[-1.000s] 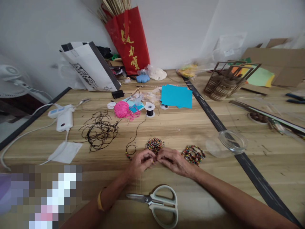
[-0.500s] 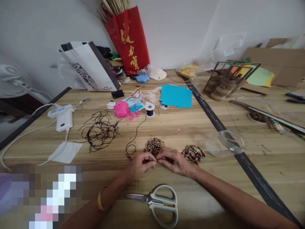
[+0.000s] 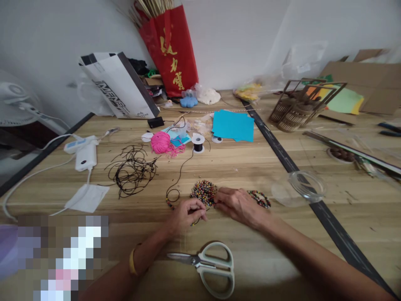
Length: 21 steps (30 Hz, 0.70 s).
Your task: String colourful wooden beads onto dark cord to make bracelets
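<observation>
My left hand (image 3: pixel 188 215) pinches a black cord (image 3: pixel 180 173), whose short tip sticks out past the fingertips. Beads are strung on this cord beside and below that hand, and it runs back to a white spool (image 3: pixel 198 144) of black cord. At the right edge of a loose pile of small multicoloured beads (image 3: pixel 203 192), my right hand (image 3: pixel 236 205) has its fingers drawn together. Whatever is between those fingertips is hidden. Behind the right hand lies a coil of strung beads (image 3: pixel 261 198), partly covered. Scissors (image 3: pixel 216 267) with pale handles rest in front of both hands.
Tangled black cords (image 3: pixel 133 171) and a pink yarn ball (image 3: pixel 161 142) lie to the left. Blue paper sheets (image 3: pixel 233 125) are farther back. A clear round container (image 3: pixel 307 186) sits at the right near a dark table strip. A white power bank (image 3: pixel 86 156) trails cables.
My right hand has moved right, away from my left fingertips and onto the edge of the bead pile, covering more of the bead coil. My left hand stays nearly in place.
</observation>
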### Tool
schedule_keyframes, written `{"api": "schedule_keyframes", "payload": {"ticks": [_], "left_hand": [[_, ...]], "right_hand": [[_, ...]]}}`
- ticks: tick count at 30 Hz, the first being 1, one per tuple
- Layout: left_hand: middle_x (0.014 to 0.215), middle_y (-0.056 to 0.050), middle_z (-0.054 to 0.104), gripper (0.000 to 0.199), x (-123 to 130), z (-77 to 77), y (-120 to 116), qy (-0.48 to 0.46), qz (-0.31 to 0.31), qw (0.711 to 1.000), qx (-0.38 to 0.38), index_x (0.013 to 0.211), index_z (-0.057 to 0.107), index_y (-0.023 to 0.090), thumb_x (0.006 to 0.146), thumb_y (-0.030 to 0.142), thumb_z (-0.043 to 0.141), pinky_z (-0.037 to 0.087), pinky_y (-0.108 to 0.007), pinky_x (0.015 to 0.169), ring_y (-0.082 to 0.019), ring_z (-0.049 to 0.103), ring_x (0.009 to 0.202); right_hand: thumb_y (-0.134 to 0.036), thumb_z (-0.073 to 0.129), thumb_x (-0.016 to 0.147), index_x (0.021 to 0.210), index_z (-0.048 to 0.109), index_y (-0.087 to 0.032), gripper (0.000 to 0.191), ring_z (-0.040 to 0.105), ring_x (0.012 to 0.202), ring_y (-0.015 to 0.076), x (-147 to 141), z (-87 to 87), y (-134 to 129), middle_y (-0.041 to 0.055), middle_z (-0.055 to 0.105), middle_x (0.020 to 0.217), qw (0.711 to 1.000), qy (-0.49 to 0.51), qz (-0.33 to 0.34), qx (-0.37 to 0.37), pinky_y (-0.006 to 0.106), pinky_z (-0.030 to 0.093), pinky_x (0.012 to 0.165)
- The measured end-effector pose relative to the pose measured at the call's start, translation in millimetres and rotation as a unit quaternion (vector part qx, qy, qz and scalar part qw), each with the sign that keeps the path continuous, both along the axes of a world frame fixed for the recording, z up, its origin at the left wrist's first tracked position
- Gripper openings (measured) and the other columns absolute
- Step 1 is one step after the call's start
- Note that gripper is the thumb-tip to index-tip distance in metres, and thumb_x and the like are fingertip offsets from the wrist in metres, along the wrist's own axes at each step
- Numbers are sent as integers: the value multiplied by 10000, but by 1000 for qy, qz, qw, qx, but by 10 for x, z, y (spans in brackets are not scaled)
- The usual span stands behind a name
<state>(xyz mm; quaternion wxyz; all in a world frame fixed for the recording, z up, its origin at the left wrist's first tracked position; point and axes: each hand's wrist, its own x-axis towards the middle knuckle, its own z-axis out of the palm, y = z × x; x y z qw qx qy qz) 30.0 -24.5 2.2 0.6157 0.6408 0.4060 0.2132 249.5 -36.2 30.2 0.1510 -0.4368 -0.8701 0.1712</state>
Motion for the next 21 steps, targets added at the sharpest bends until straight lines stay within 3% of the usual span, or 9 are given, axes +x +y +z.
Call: {"api": "schedule_keyframes", "payload": {"ticks": [8, 21], "left_hand": [[691, -73, 709, 210, 0, -2, -7, -1, 3, 1000, 11, 763, 577, 128, 789, 332, 617, 406, -216, 570, -125, 588, 608], [683, -55, 694, 182, -5, -27, -11, 0, 1, 1000, 18, 769, 581, 128, 798, 305, 607, 396, -204, 561, -113, 570, 605]], "right_hand": [[-117, 518, 880, 768, 580, -167, 138, 520, 638, 115, -49, 19, -16, 29, 604, 788, 998, -56, 3, 30, 259, 230, 520], [-81, 540, 868, 844, 612, -173, 119, 561, 710, 133, -103, -58, -31, 41, 633, 875, 994, -99, 20, 30, 256, 280, 529]]}}
